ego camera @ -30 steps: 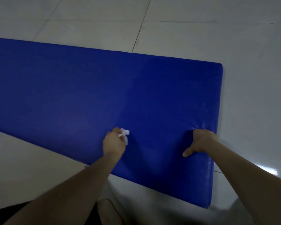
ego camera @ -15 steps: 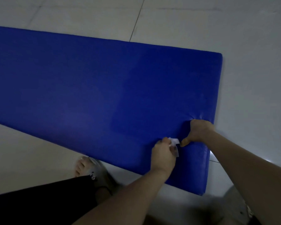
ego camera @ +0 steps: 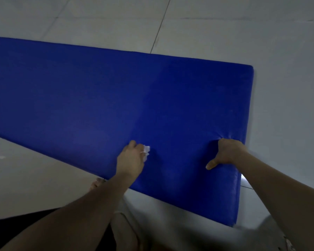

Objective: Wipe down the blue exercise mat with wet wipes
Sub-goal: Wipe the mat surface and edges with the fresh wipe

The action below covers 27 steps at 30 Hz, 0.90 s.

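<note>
Left hand (ego camera: 130, 158) slid back left, away from the right hand (ego camera: 227, 153)
Its fingers pinch a scrunched wipe (ego camera: 146, 150) on the blue mat (ego camera: 98, 96) (right fingers curl into it, thumb out).

head cam, sole view | faces forward and down | near, over blue exercise mat (ego camera: 116, 98) | tiled floor (ego camera: 225, 33) beyond | lens apparently wide-angle

I have the left hand (ego camera: 130, 157) stretched forward on a bare forearm, knuckles up, fingers bunched round a small crumpled white wet wipe (ego camera: 146, 150). The right hand (ego camera: 227, 152) sits well apart to its right, fingers curled and dug into the blue padded exercise mat (ego camera: 98, 98), thumb pointing down and left. I see that forearm bare too.
</note>
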Motion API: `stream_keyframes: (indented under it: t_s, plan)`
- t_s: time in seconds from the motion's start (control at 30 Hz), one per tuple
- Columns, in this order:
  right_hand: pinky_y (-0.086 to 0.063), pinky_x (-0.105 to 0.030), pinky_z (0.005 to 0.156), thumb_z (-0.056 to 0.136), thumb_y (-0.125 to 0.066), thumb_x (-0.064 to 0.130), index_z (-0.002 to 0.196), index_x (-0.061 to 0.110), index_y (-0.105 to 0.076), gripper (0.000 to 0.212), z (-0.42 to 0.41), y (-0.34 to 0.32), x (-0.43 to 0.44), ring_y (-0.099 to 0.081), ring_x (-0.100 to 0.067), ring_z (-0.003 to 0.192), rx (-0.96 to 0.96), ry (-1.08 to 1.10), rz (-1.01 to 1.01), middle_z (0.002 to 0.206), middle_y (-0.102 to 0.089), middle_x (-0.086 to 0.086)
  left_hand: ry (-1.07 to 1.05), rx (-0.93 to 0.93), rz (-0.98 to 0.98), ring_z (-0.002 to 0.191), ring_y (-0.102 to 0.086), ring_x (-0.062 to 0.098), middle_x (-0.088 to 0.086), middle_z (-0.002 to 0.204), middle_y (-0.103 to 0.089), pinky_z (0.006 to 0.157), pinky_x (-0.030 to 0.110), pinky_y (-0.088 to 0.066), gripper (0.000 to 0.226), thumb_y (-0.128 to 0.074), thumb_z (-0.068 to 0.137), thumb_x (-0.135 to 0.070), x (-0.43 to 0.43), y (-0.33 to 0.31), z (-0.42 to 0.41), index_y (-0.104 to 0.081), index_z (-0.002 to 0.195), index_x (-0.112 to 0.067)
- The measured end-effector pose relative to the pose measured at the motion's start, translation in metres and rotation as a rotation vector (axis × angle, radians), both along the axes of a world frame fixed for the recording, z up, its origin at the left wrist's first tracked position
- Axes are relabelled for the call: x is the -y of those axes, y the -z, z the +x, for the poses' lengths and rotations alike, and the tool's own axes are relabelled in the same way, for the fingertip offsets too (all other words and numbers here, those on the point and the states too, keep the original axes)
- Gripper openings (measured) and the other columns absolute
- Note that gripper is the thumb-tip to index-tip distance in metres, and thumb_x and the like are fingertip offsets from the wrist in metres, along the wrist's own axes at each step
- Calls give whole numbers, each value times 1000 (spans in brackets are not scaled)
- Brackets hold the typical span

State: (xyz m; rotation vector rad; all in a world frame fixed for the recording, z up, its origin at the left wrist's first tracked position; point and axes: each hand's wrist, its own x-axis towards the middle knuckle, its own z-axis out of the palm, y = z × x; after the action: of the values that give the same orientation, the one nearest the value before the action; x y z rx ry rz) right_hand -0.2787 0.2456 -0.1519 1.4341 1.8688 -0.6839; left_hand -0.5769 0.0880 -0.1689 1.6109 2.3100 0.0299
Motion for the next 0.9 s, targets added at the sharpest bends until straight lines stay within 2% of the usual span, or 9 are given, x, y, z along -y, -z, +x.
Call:
stream_keyframes:
  t_s: [0.13,0.27,0.37,0.47,0.57,0.63,0.73,0.8,0.9]
  plan:
    - [-54,-38,89,46,-83,79,107,19,-44,94,-3,-2,0,-59,-21,97,26,-15,-10,101,-57,3,-253,25,57,80,-63,24,5,94,-62,66,39,-55,30,-53,103,-33,2,3,-21,-64,87,-10]
    - [-55,-38,90,46,-83,78,109,18,-45,95,-4,-4,1,-60,-22,98,36,-8,-23,103,-57,1,-285,160,51,86,-64,21,6,104,-67,73,41,-55,21,-53,100,-25,4,4,11,-61,90,-8]
    - [-54,-38,90,46,-82,79,106,18,-45,93,-4,-5,1,-60,-21,97,35,-5,-12,99,-57,2,-198,269,62,90,-65,22,6,107,-69,80,45,-56,24,-50,100,-27,7,1,51,-63,90,-10]
    - [-54,-37,88,46,-82,80,111,16,-49,97,-2,-6,3,-59,-22,96,17,29,-5,94,-55,3,-80,353,34,97,-65,24,5,113,-68,86,40,-53,20,-52,101,-25,4,-5,98,-67,103,-10]
    - [-51,-40,93,51,-83,76,131,12,-44,110,2,-9,10,-55,-28,115,15,87,5,126,-54,-7,144,431,-83,95,-65,23,5,108,-69,83,40,-53,18,-52,101,-23,8,-4,138,-63,110,-13]
    - [-51,-42,98,60,-85,67,145,9,-30,117,-2,-12,22,-50,-34,125,34,152,14,147,-35,-18,373,385,-149,93,-63,25,8,106,-66,75,38,-51,16,-55,98,-16,9,-3,144,-59,114,-12]
    - [-60,-44,87,61,-91,50,141,12,-32,106,-14,-13,52,-58,-31,108,-39,302,-95,142,-31,-16,611,237,-169,96,-58,24,8,111,-57,72,36,-47,32,-60,94,-10,6,-8,130,-54,126,-15]
    - [-61,-42,83,59,-92,50,146,12,-25,116,-23,-10,76,-59,-29,104,-50,316,-148,143,-28,-16,623,133,-139,100,-54,25,8,115,-53,74,36,-44,37,-61,92,-13,7,-9,111,-52,128,-17]
    - [-53,-40,93,61,-87,62,156,9,-6,136,-28,-6,92,-50,-34,126,29,146,-94,152,-21,-20,493,86,-56,96,-57,29,10,109,-53,71,36,-39,25,-65,89,-17,12,-4,75,-60,113,-15]
